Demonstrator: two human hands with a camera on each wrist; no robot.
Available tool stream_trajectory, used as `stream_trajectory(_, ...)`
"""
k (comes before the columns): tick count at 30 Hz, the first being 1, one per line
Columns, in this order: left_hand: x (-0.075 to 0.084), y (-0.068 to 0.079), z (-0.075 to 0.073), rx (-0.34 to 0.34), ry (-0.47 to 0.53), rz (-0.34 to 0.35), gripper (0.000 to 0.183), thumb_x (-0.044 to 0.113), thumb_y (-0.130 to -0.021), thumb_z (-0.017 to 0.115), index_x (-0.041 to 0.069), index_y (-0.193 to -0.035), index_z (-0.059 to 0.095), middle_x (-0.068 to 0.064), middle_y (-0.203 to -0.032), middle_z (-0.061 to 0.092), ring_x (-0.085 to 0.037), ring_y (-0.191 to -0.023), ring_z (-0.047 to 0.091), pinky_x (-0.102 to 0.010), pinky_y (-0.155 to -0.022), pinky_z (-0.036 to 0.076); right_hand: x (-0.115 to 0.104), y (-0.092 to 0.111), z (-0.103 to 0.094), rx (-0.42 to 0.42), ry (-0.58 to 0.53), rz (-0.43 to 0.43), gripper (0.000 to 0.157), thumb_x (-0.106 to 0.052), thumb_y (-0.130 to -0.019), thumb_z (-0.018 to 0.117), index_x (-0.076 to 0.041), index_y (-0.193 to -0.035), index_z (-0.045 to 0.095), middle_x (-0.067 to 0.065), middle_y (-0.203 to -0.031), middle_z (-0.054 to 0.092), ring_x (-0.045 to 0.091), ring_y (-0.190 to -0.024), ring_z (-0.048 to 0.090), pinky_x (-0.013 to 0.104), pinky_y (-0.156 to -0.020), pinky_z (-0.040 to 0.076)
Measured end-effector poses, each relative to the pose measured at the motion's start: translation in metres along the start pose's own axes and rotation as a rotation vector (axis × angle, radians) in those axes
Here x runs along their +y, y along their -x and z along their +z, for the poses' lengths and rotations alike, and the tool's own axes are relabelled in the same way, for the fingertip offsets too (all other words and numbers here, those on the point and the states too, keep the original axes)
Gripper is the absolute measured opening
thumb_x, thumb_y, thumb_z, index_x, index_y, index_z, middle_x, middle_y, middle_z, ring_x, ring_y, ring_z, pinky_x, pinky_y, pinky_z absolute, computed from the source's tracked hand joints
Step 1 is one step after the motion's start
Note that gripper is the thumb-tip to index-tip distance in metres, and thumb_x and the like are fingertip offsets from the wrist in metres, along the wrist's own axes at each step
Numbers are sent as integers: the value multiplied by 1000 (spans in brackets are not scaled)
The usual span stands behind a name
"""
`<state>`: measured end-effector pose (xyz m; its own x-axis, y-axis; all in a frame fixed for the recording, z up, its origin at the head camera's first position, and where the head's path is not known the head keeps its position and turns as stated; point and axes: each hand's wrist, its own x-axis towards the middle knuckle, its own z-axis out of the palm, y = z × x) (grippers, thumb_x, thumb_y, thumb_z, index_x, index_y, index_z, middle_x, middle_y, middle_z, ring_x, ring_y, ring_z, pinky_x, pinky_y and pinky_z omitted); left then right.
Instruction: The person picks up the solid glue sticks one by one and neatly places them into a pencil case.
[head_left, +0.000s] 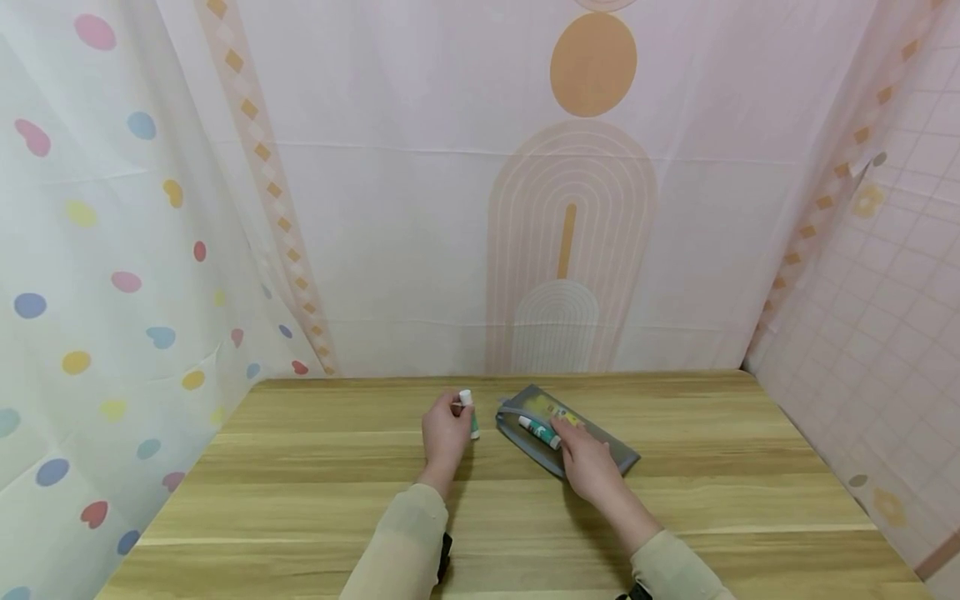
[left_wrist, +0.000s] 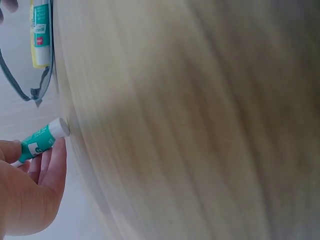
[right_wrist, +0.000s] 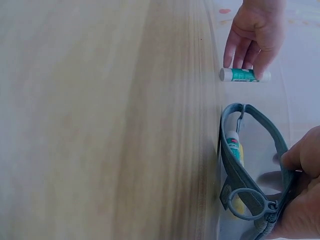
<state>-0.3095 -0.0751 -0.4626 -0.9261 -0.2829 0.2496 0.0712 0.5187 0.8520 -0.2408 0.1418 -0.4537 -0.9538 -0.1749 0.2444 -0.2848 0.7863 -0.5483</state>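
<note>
A green-and-white glue stick (head_left: 474,427) is pinched between the thumb and fingers of my left hand (head_left: 444,433). It stands nearly upright close over the table, left of a grey zip pouch (head_left: 525,447). My right hand (head_left: 588,467) grips the pouch's near right side, thumb on one edge. In the right wrist view the mouth of the pouch (right_wrist: 231,157) gapes wide, with a ring zipper pull (right_wrist: 245,203) at its near end. A second glue stick (head_left: 539,432) lies inside beside something yellow (head_left: 562,412). Part of the pouch is hidden under my right hand.
The pouch and both hands are over a wood-grain table (head_left: 322,500). Behind its far edge hangs a pale curtain (head_left: 390,250) with arch patterns. A dotted curtain (head_left: 112,333) hangs on the left, and a grid-patterned one (head_left: 900,333) on the right.
</note>
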Motion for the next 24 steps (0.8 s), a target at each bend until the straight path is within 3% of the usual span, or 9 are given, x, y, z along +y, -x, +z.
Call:
stream_trajectory(7,6,3,4,2,71,-30,14,6,-88,72,-1,-100,70,-9,-82,66,-24,-77,62,-36,-66,55,-1,0,-1,0,8,-1,40,1,-100,49,0,-139,53,23,-140,52,49,-130,43,80,-97,27)
stream_trajectory(11,11,7,6,-16,149,-62,11,4,-87,71,-3,-96,68,-11,-82,66,-22,-74,62,-32,-60,57,-1,0,-1,1,12,-1,39,1,-100,49,0,-139,53,23,-140,52,49,-130,43,80,-97,27)
stream_trajectory(18,21,17,8,-116,430,-251,17,0,-91,65,-8,-105,60,-20,-94,66,-18,-60,65,-31,-54,60,-1,-1,0,0,12,3,39,1,-100,49,0,-139,54,23,-140,52,49,-130,43,80,-97,27)
stream_trajectory(24,25,23,11,-157,548,-370,18,-1,-94,62,-11,-109,60,-19,-94,62,-21,-68,65,-33,-57,61,-1,-1,1,5,11,1,39,1,-101,49,0,-139,54,23,-140,52,49,-130,43,80,-97,27)
